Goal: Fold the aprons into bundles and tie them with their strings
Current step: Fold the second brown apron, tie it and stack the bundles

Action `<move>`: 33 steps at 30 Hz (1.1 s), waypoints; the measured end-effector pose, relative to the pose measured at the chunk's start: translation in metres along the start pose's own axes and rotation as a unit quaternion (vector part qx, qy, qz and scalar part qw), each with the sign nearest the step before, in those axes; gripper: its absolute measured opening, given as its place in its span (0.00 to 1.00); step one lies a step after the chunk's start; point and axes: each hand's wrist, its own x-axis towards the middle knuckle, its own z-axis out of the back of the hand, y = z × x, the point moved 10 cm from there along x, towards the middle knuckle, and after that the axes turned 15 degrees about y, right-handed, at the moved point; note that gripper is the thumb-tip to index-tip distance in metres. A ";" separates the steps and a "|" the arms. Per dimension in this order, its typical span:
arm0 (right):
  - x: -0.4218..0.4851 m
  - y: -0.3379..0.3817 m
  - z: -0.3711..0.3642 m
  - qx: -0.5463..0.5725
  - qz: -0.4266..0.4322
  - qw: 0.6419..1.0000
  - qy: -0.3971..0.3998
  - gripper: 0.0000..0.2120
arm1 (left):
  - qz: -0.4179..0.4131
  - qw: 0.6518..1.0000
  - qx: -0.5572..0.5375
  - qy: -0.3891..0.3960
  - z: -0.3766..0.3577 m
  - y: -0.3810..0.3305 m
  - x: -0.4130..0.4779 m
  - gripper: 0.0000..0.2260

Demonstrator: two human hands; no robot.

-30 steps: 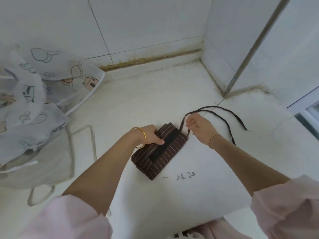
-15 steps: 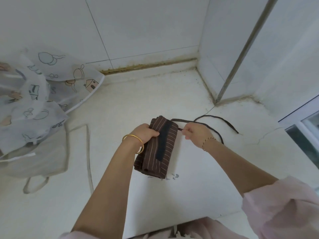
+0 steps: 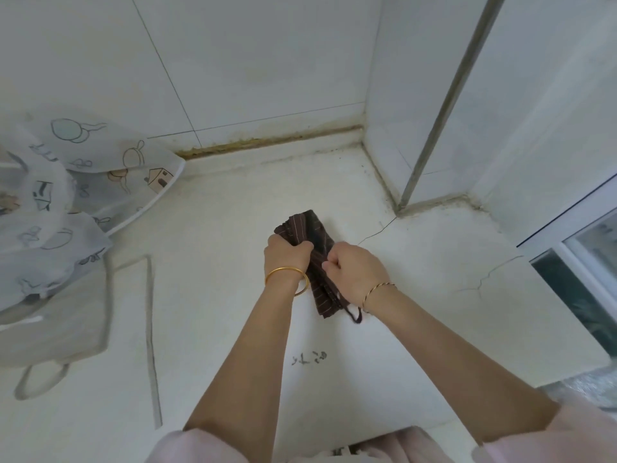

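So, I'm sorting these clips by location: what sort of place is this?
Likely a home kitchen or utility corner: a white counter set against tiled walls, a window frame at the right, and a printed apron heaped at the left.

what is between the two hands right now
The folded brown striped apron bundle, seen in the head view. The left hand grips its left edge and the right hand pinches it from the right.

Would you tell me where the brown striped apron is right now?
Head view, centre: the apron is held between the left hand and right hand, over the white counter.
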 end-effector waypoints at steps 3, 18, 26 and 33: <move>-0.005 0.006 -0.007 -0.026 0.006 1.000 -0.010 0.10 | -0.005 0.998 -0.061 0.012 -0.002 -0.009 0.003 0.18; 0.002 0.055 -0.038 -0.226 0.125 0.963 -0.071 0.09 | -0.121 0.988 0.086 -0.038 0.005 -0.056 -0.008 0.12; -0.005 -0.043 0.048 0.344 0.062 0.898 -0.267 0.11 | -0.143 0.963 0.227 0.024 0.033 -0.071 -0.001 0.13; 0.080 -0.025 0.007 0.370 0.109 0.923 0.022 0.31 | -0.152 0.923 0.309 0.173 0.026 -0.066 -0.011 0.12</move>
